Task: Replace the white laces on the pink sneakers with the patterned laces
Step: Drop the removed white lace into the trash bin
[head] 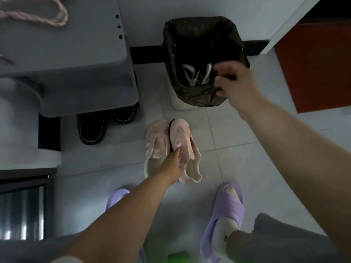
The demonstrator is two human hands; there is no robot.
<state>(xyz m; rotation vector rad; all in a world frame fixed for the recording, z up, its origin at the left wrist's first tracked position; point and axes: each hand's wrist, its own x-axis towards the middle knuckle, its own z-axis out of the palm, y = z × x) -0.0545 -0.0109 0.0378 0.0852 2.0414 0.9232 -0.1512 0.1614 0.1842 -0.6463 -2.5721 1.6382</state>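
Two pink sneakers [181, 136] with no laces hang above the tiled floor, held together by my left hand [173, 164], which grips them at their openings. My right hand [234, 82] hovers over the black-lined waste bin [191, 33] with fingers loosely spread and nothing in them. The white laces [190, 74] lie inside the bin, just left of that hand. The patterned pink-and-white laces [38, 18] rest on the grey cabinet top at the upper left.
A grey cabinet [85, 63] stands on the left with dark slippers [92, 130] under it. My feet in purple sandals [226, 211] stand on the pale tiles. A red-brown surface [319, 73] is at the right, a green object [177, 258] at the bottom.
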